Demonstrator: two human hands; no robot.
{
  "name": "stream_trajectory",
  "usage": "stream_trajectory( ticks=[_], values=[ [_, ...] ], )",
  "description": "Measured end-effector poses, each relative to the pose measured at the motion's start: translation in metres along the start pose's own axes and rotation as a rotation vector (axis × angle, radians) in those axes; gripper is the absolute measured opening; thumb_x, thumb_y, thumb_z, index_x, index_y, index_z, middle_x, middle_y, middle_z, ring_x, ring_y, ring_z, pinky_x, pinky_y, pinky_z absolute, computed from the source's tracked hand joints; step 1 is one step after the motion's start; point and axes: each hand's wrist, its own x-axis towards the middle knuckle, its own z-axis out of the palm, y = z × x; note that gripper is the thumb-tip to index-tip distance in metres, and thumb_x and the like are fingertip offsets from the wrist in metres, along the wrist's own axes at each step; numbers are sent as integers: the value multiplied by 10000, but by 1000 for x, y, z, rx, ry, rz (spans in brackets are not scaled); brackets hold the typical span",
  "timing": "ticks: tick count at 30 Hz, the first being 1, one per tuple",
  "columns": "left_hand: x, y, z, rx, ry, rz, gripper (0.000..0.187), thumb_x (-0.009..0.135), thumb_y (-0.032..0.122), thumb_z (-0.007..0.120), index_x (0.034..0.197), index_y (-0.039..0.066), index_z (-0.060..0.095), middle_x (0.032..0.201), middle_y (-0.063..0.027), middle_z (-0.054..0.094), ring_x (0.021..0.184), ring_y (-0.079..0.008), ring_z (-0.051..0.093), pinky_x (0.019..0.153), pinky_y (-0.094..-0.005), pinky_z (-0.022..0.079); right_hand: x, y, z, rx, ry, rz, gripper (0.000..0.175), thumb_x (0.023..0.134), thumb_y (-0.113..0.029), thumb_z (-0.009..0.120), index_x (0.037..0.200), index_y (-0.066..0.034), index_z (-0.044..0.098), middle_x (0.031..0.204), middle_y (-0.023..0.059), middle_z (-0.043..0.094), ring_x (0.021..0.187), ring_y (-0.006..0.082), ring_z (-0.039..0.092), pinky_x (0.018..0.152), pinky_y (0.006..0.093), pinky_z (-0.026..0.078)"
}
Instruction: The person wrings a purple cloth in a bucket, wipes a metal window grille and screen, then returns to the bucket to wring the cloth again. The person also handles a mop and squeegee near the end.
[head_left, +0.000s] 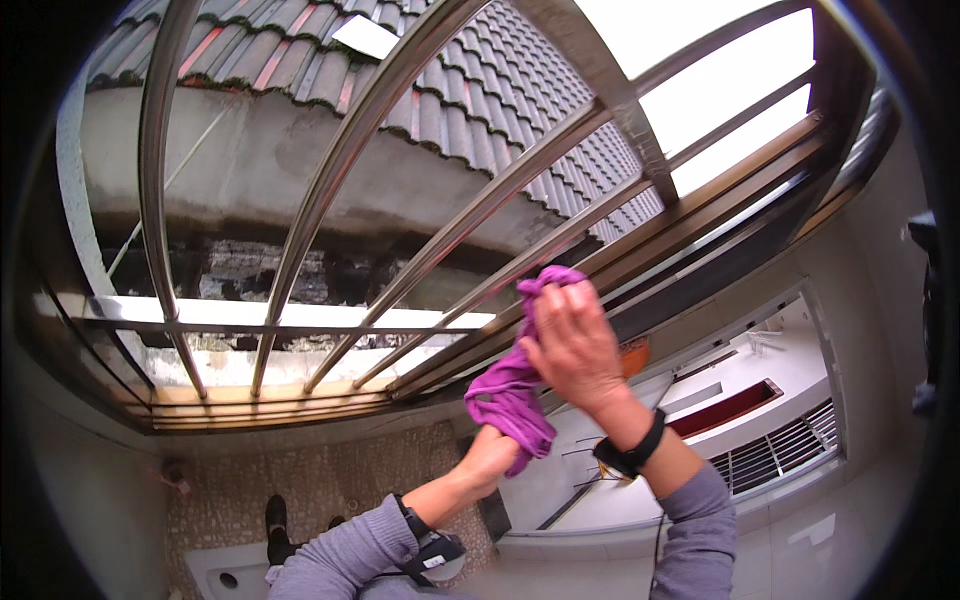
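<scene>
A twisted purple cloth (510, 394) stretches between my two hands. My right hand (574, 345) grips its upper part, the fingers bent over the bunched fabric beside the brown window frame (622, 247). Whether the cloth touches the frame is hard to tell. Lower down, my left hand (491, 459) is closed around the hanging end, partly covered by its folds. Dark bands circle both wrists. Metal security bars (307, 217) cross the window opening beyond the cloth.
Outside the bars are a tiled roof (465, 105) and a stained wall (225, 150). A framed, mirror-like panel (720, 427) fills the wall at right. Below lie a pebble-patterned floor (225, 495), a white basin with a drain hole (217, 562), and a dark shoe (276, 514).
</scene>
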Motion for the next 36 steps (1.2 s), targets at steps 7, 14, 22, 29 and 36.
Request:
stream_trajectory(
  ticks=[7, 14, 22, 29, 36],
  values=[
    [-18, -7, -41, 92, 129, 75, 532, 881, 119, 611, 1378, 34, 443, 1291, -48, 526, 1166, -155, 504, 990, -311, 412, 12, -40, 41, 151, -119, -262, 375, 751, -129, 549, 1081, 40, 601, 1157, 165, 542, 1176, 310, 497, 1115, 437, 350],
    [-5, -2, -14, 93, -3, -47, 304, 896, 112, 600, 1191, 41, 591, 1077, -9, 607, 989, -121, 550, 836, -276, 455, 23, 43, -28, -108, 186, -21, 274, 794, -64, 593, 1047, 41, 595, 1102, 157, 536, 1082, 336, 501, 1038, 478, 399],
    [-16, -37, -68, -64, 142, -122, 303, 923, 83, 561, 1226, 65, 566, 1104, 6, 597, 986, -104, 563, 851, -278, 474, -3, -51, 64, 40, -91, -308, 448, 760, -127, 556, 1159, 73, 579, 1214, 175, 512, 1176, 339, 476, 1106, 461, 357],
    [-35, -63, -127, -99, 353, -127, 238, 931, 75, 547, 1166, 59, 580, 1030, -6, 619, 907, -108, 587, 781, -288, 495, -15, -114, 135, 60, -202, -556, 517, 800, -206, 497, 1211, 100, 564, 1252, 192, 506, 1260, 338, 426, 1147, 441, 277],
    [-44, -77, -163, -119, 533, -69, 230, 970, 145, 518, 1184, 79, 571, 1048, -4, 625, 909, -112, 593, 779, -293, 498, -11, -200, 214, -53, -428, -722, 488, 866, -248, 471, 1253, 29, 580, 1301, 186, 496, 1296, 350, 386, 1153, 468, 230]
  ],
)
